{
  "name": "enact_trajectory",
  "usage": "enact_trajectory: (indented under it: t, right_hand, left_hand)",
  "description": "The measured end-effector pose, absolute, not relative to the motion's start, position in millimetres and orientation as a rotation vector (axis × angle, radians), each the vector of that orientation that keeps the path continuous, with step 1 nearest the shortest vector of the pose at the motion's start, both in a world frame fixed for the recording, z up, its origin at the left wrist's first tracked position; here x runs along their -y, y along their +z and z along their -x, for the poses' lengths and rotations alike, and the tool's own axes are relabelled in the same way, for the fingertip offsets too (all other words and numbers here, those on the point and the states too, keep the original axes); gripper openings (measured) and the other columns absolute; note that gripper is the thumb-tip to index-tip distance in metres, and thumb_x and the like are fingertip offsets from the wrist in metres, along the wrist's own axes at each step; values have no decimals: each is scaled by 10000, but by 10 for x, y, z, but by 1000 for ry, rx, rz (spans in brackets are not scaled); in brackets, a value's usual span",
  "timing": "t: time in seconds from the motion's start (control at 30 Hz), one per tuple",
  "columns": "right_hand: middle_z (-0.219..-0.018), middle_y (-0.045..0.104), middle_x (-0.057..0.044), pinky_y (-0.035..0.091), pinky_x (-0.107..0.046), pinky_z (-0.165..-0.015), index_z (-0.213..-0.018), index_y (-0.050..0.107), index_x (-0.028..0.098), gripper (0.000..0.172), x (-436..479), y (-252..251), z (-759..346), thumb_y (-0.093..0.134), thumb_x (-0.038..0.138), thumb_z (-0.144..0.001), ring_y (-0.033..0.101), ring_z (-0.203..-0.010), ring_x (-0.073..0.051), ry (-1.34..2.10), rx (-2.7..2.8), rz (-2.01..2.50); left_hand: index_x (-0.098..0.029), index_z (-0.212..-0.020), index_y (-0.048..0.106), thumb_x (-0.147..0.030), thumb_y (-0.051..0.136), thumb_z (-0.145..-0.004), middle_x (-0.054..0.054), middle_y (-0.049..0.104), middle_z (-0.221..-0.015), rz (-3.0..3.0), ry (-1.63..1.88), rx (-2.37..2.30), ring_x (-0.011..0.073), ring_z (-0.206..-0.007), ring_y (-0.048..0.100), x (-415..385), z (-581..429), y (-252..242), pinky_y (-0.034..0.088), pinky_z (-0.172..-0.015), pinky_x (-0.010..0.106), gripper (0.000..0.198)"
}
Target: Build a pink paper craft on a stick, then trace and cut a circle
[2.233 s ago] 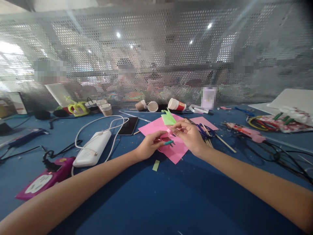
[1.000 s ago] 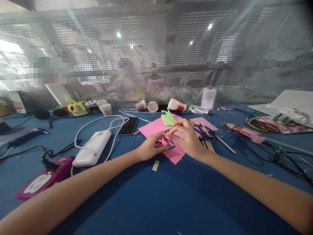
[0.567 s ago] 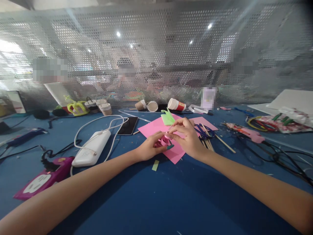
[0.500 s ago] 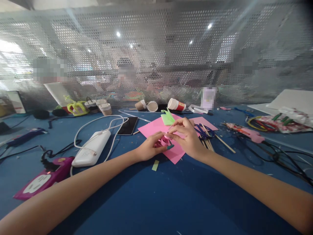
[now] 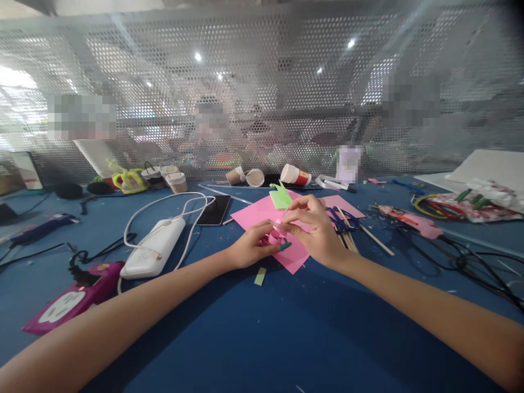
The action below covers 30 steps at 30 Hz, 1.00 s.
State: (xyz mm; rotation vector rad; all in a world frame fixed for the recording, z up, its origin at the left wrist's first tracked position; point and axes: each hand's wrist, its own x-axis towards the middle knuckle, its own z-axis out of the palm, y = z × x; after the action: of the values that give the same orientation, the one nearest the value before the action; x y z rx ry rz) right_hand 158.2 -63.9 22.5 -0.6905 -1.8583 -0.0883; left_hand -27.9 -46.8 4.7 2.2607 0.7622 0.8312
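Curled pink paper (image 5: 275, 238) is pinched between both my hands over the middle of the table. My left hand (image 5: 252, 245) closes round its left side, with a dark green tip (image 5: 285, 246) showing by the thumb. Fingertips of my right hand (image 5: 313, 229) grip its upper right part. Beneath both hands lie flat pink paper sheets (image 5: 295, 265). Just beyond them, folded light green paper (image 5: 280, 197) rests on the pink. The exact shape of the held paper is partly covered by my fingers.
Blue scissors (image 5: 344, 219) and wooden sticks (image 5: 376, 240) lie right of my right hand. A white power bank (image 5: 154, 248) with a cable, a phone (image 5: 213, 210) and a purple power strip (image 5: 73, 299) sit left. A pink glue gun (image 5: 413, 221) lies right; paper cups (image 5: 295, 175) stand along the mesh partition.
My right fingertips have shifted very slightly on the curled pink paper, and its upper edge is more covered. Both hands otherwise stay in place.
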Motion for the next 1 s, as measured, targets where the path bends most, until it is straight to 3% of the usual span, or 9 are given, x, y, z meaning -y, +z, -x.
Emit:
enact_trajectory:
  t: [0.23,0.43,0.7,1.0]
  right_hand:
    - [-869,574,-51,418,-430,-818,-746,674,236,142,653,249,-1583,621,308,-856,529,-880,-205,-105,1870,685]
    - [-877,580,-43,390,-421,-844,-758,676,242,127,615,235,-1614,632,321,-846,520,-903,-206,-123,1927,688]
    - [-956,593,-60,353,-406,-860,-755,691,235,132,574,189,-1644,635,323,-836,471,-956,-225,-218,2030,722]
    - [-974,590,-86,368,-433,-821,-779,705,236,166,562,198,-1679,582,291,-876,437,-948,-253,-414,1994,698]
  left_hand:
    - [-139,-1083,575,-277,589,-822,53,540,-952,-2184,861,-731,92,-685,485,441,271,-8,444,-600,234,296]
    - [-187,-1295,451,-297,651,-781,94,563,-1152,-1948,939,-642,129,-828,557,401,262,-68,468,-665,247,563]
    - [-159,-1363,360,-245,635,-798,87,610,-1042,-1961,853,-651,145,-841,582,447,279,-49,485,-726,289,635]
    - [-151,-1364,379,-316,662,-784,15,585,-795,-1958,772,-704,82,-607,516,480,281,-4,437,-546,206,666]
